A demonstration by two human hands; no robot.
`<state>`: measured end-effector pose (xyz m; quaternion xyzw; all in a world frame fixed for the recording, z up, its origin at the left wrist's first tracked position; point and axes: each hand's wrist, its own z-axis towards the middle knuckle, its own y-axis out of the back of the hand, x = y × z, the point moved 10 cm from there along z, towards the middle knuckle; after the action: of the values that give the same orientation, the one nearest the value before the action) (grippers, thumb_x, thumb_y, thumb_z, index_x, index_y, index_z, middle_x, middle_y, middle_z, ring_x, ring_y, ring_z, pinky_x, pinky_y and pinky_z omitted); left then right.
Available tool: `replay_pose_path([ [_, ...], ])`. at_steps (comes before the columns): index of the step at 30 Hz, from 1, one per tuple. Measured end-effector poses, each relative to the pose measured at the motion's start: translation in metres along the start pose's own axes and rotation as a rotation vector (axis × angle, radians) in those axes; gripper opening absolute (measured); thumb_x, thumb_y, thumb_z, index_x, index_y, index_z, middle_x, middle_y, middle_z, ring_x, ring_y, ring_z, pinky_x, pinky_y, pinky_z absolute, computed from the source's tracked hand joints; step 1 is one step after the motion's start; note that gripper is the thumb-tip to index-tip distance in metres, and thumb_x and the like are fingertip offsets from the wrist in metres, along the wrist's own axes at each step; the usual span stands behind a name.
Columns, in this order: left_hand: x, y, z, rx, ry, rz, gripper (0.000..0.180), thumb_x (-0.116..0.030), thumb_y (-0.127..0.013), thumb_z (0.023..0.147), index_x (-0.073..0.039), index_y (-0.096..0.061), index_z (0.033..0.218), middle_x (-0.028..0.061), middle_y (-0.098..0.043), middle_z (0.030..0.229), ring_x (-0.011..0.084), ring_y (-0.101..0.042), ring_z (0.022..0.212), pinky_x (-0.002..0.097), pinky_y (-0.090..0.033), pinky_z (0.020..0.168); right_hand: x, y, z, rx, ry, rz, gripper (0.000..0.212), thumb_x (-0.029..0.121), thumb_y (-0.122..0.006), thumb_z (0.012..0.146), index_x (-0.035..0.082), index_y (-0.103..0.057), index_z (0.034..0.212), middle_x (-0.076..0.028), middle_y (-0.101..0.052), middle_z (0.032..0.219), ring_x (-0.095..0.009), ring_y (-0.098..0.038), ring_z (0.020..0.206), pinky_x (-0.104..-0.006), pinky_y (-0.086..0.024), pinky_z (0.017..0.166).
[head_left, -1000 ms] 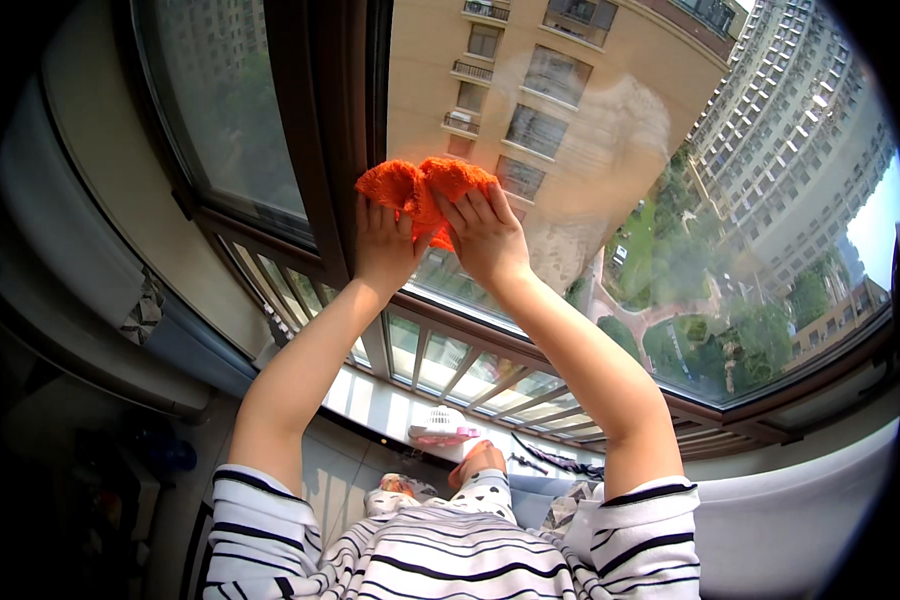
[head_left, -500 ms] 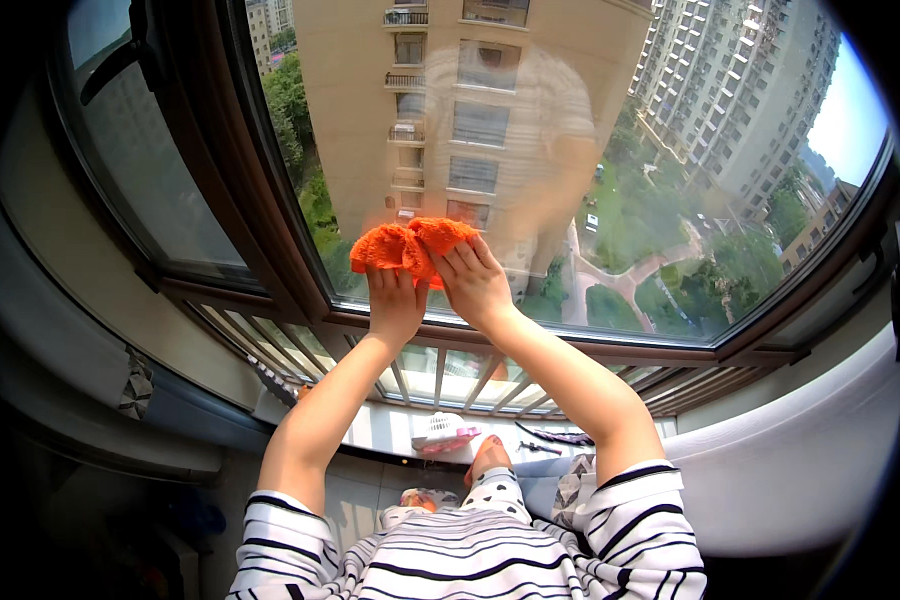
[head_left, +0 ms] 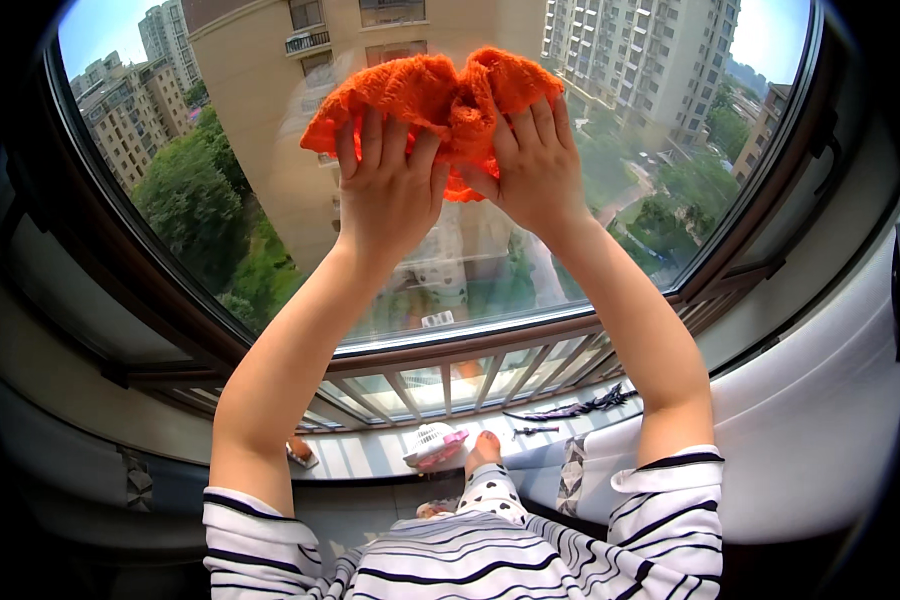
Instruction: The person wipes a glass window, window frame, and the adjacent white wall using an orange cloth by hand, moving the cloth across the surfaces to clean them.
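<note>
A fluffy orange cloth [head_left: 400, 92] is bunched against the large window pane [head_left: 280, 215], spread wide with a gathered fold in its middle. My left hand [head_left: 388, 195] holds its left part, fingers stretched up over the fabric. On the right part lies my right hand [head_left: 542, 175], its fingers pressing the cloth to the glass. Both thumbs point toward each other near the cloth's lower edge. The glass shows faint reflections and hazy patches around the cloth.
A brown window frame [head_left: 420, 352] borders the pane, with a railing [head_left: 440, 390] below. On the white sill stand a white and pink object [head_left: 435, 445] and a dark striped strap-like item [head_left: 580, 403]. One bare foot [head_left: 484, 450] rests there. Pale curtains [head_left: 810, 420] hang at the right.
Both hands and the orange cloth have moved up the pane, away from its lower edge. The cloth is spread wider. My view has turned toward the left part of the pane.
</note>
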<state>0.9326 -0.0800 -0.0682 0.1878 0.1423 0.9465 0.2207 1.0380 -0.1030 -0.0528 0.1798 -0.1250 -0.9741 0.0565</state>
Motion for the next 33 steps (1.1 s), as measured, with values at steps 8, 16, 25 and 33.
replay_pose_path([
  [8,-0.030,0.022,0.071,-0.186,-0.036,0.046,0.034,-0.030,-0.059,0.088,-0.012,-0.052,0.116,0.0128,-0.049,0.122,0.0345,-0.041,0.123,0.0530,-0.023,0.107,-0.052,0.023,0.029,0.045,0.001,-0.059,0.073,0.043,-0.055,0.087,-0.002,-0.036,0.141,-0.021,-0.042,0.140,-0.042,-0.038,0.130,-0.0546,-0.022,0.114],
  [16,-0.049,-0.013,0.015,-0.112,-0.036,-0.100,0.026,-0.029,-0.062,0.084,-0.021,-0.056,0.109,0.0056,-0.051,0.122,0.0282,-0.040,0.127,0.0498,-0.020,0.109,-0.040,-0.005,-0.046,-0.022,-0.090,0.007,0.072,0.048,-0.052,0.090,0.001,-0.037,0.141,-0.023,-0.037,0.142,-0.048,-0.033,0.131,-0.0609,-0.024,0.109],
  [25,-0.087,-0.073,-0.135,0.153,-0.029,-0.135,0.035,-0.031,-0.061,0.084,-0.026,-0.056,0.117,-0.0002,-0.051,0.126,0.0228,-0.038,0.128,0.0500,-0.016,0.111,0.022,-0.050,-0.180,0.191,-0.194,0.103,0.063,0.044,-0.054,0.089,0.004,-0.041,0.136,-0.022,-0.039,0.137,-0.048,-0.035,0.126,-0.0637,-0.025,0.105],
  [33,-0.082,-0.096,-0.220,0.367,-0.056,-0.213,0.041,-0.020,-0.058,0.079,-0.019,-0.056,0.120,-0.0033,-0.052,0.127,0.0168,-0.041,0.126,0.0425,-0.023,0.110,0.087,-0.076,-0.249,0.331,-0.236,0.273,0.068,0.027,-0.062,0.084,0.002,-0.032,0.139,-0.027,-0.035,0.135,-0.052,-0.034,0.123,-0.0659,-0.025,0.103],
])
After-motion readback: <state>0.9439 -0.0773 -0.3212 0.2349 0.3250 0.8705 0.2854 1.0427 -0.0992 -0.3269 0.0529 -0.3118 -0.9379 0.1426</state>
